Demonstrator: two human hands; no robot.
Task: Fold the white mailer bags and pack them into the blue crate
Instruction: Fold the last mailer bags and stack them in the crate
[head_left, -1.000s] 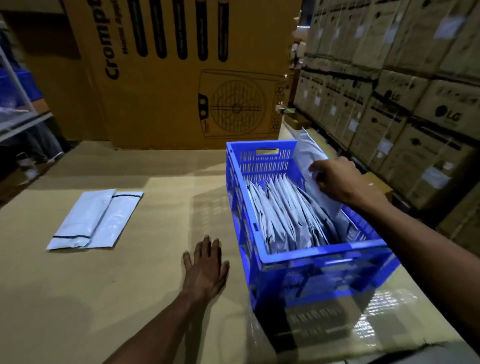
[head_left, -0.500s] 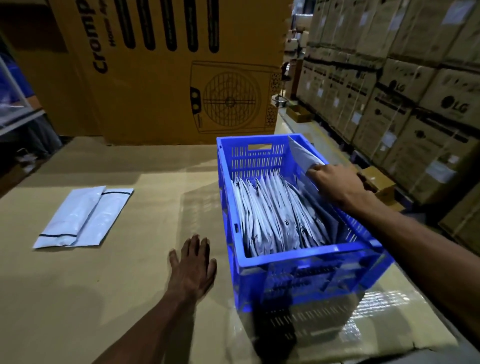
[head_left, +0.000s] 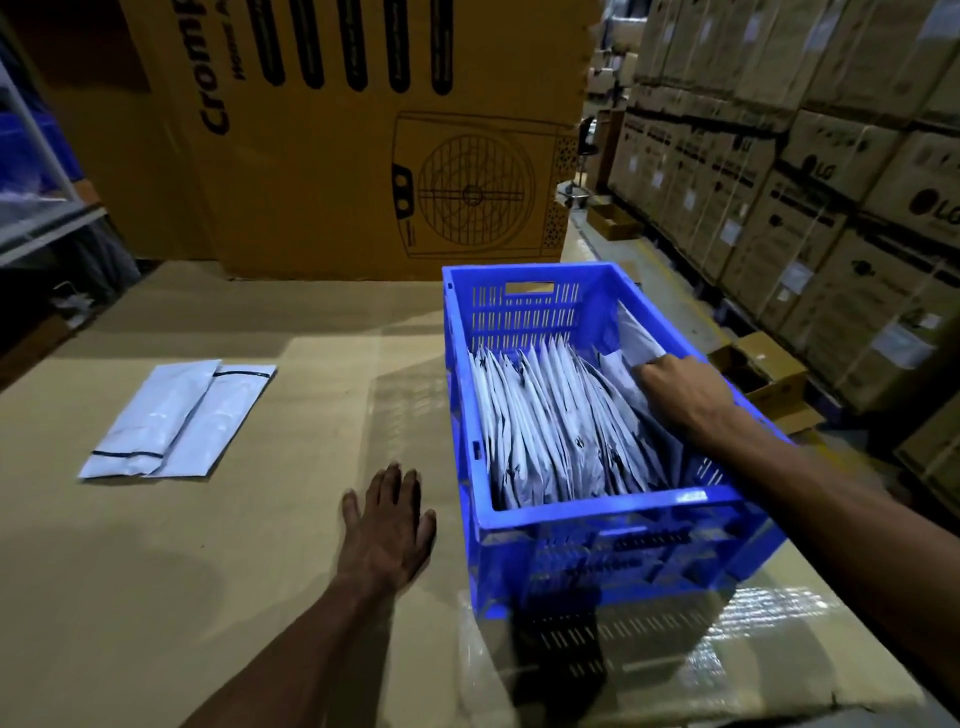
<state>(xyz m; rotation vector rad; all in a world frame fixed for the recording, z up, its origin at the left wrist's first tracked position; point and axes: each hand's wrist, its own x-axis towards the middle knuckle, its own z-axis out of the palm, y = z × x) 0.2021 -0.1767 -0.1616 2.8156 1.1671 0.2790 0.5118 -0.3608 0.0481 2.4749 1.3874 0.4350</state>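
I'm mid-pack: my right hand (head_left: 680, 397) pinches a folded mailer (head_left: 636, 338) into the crate (head_left: 597, 512) at right of frame, left hand (head_left: 389, 525) spread flat on the bench (head_left: 182, 545); next I'd release and fetch the unfolded bags (head_left: 179, 418) at left.

The left hand (head_left: 387, 525) lay flat, palm down, fingers straight and slightly spread, its forearm stretched forward. The right hand (head_left: 685, 389) reached in from the right, arm extended, fingers curled and pinching.
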